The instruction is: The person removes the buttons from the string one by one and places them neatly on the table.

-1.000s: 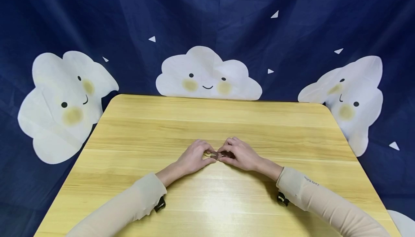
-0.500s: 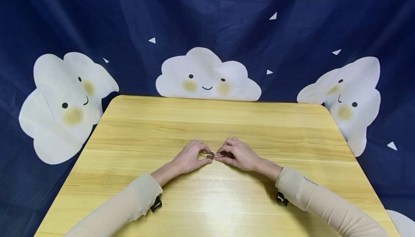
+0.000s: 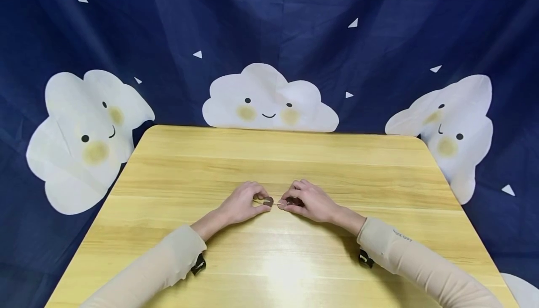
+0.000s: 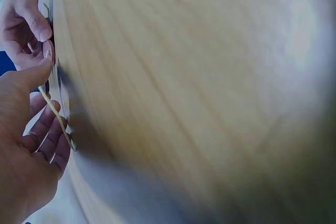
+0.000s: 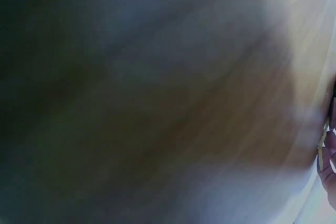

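In the head view, my left hand (image 3: 245, 203) pinches a dark brown round disc (image 3: 268, 201) between thumb and fingers. A thin yellow cord (image 4: 54, 107) trails from that pinch past the curled fingers. Facing it, my right hand (image 3: 312, 201) pinches a pinkish-brown round disc (image 3: 282, 204). More dark reddish-brown pieces (image 3: 296, 201) sit under its fingers, partly hidden. A short stretch of cord (image 3: 275, 203) spans the small gap between the two discs. The right wrist view catches only fingers (image 5: 326, 169) and a bit of cord at its right edge.
Both hands are over the middle of a light wooden table (image 3: 269, 158) with rounded far corners. A dark blue curtain (image 3: 269, 22) with white clouds hangs behind it. Dark wrist devices (image 3: 198, 264) show below the sleeves.
My left hand has moved left with the dark brown disc, away from the right hand. A gap with cord has opened between the discs. The right hand stays almost still.
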Tool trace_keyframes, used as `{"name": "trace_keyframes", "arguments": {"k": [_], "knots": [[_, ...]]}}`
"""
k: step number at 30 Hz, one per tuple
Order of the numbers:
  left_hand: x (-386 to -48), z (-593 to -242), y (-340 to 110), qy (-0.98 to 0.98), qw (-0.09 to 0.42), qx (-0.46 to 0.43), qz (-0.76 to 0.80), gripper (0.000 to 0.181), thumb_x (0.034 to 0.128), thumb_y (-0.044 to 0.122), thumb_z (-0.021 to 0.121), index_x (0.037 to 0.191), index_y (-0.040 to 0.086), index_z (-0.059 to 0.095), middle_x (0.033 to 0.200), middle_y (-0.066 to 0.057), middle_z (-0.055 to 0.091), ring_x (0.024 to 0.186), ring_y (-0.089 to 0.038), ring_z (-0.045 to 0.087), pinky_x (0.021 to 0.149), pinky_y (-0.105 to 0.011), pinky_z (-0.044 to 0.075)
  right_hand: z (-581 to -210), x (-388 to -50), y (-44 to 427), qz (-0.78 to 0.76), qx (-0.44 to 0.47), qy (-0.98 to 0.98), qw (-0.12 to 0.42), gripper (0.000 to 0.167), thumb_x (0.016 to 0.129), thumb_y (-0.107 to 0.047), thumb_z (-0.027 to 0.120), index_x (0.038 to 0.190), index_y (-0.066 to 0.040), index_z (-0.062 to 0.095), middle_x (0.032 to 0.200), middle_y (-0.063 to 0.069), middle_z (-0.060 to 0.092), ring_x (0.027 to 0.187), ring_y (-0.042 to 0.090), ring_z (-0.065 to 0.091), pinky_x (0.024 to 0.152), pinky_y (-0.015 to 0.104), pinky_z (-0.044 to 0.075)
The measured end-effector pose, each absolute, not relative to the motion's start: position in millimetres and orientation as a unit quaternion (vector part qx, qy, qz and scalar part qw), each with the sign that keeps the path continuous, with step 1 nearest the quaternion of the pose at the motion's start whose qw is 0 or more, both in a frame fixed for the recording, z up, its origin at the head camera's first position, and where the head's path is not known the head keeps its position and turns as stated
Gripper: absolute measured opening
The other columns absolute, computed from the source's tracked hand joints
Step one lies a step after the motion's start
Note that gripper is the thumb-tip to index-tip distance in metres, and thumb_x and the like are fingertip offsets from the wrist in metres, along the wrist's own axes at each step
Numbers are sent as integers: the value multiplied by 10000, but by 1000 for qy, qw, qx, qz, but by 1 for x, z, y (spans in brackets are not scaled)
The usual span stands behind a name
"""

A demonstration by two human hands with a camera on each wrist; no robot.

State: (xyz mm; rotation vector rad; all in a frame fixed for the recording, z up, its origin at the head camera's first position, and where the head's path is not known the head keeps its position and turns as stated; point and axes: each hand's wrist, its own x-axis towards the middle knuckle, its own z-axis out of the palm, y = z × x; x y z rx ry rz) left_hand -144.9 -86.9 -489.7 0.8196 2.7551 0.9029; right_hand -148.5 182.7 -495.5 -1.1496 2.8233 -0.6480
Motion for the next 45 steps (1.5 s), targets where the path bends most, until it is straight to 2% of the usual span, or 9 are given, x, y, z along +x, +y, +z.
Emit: {"name": "trace_keyframes", "arguments": {"k": [6,20,45], "knots": [[-146,-489,-93,911,53,269,307,279,866,329,872,1054,162,752,993,55,703,920,-83,606,853,-280,548,-495,-148,182,-210,-369,905,13,245,984,-420,735,1191,-291,760,1068,-104,677,926,91,491,761,232,408],[-147,-489,-105,917,50,249,309,268,868,347,868,1049,189,749,950,70,671,896,-79,590,848,-292,542,-498,-150,183,-207,-367,907,16,239,987,-434,728,1185,-303,757,1067,-112,676,926,93,493,752,233,406],[-147,-488,-118,907,-18,245,341,291,854,330,886,1062,173,756,971,68,700,916,-83,623,861,-306,572,-497,-149,182,-208,-365,907,18,241,991,-436,721,1182,-292,756,1088,-103,686,949,100,526,772,244,434]]}}
